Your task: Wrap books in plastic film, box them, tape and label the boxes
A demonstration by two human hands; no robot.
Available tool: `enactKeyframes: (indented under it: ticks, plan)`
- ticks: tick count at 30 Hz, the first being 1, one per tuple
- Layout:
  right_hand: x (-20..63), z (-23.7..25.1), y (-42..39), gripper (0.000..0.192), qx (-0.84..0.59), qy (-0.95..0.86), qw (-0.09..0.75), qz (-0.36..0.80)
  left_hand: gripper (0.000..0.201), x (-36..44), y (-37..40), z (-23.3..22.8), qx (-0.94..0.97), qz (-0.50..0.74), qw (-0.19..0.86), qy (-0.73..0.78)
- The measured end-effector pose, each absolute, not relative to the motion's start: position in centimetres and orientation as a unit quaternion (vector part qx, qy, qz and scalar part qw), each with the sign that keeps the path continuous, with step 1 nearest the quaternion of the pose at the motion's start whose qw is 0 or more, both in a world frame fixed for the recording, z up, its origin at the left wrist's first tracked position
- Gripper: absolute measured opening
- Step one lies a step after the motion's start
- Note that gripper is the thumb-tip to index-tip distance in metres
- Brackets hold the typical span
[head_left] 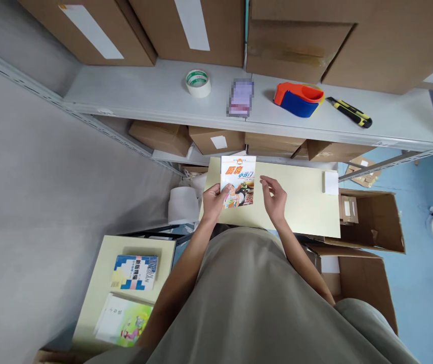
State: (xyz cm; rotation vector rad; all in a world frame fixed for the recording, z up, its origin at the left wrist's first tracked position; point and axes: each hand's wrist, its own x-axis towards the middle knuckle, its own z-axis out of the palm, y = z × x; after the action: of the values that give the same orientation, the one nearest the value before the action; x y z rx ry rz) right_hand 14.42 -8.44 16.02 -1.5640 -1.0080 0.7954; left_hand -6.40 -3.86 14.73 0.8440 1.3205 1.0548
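Note:
My left hand (213, 202) is closed on the left edge of a small book (239, 172), its thumb lying across the front cover. The book is upright to my view, white with orange and blue Chinese lettering and pictures of food below. Just right of the book, not touching it, my right hand (274, 198) is open, fingers loosely bent and nothing in them. Both hands are above a pale yellow table (303, 202). A small white stack of what looks like paper (331, 183) sits at the table's right end.
A grey shelf (144, 96) ahead carries a tape roll (198, 83), a blurred-out phone-like object (241, 98), a tape dispenser (299, 99), a utility knife (350, 111) and cartons (201, 30). Open boxes (376, 220) stand right; books (135, 273) lie on a lower-left table (95, 283).

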Motion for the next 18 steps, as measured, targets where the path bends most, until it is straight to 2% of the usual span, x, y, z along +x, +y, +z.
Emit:
enactKeyframes:
  ticks: [5,7,10,13,18]
  plan:
    - [11.3,16.6,-8.8,0.065,-0.597,-0.435,0.515,0.436,0.056,-4.2,-5.4,16.0,0.429,0.465,0.528,0.566]
    - [10.6,16.5,-8.8,0.065,-0.61,-0.428,0.511,0.429,0.05,-3.1,-6.8,16.3,0.476,0.464,0.52,0.536]
    - [11.3,16.6,-8.6,0.057,-0.648,-0.419,0.507,0.385,0.049,-2.3,-8.3,16.3,0.518,0.455,0.548,0.474]
    - [13.2,17.1,-8.2,0.065,-0.634,-0.42,0.518,0.391,0.043,-3.2,-8.3,15.8,0.478,0.473,0.559,0.485]
    - [14.7,18.0,-8.6,0.07,-0.602,-0.422,0.514,0.443,0.035,-5.8,-7.0,15.7,0.426,0.536,0.497,0.534]
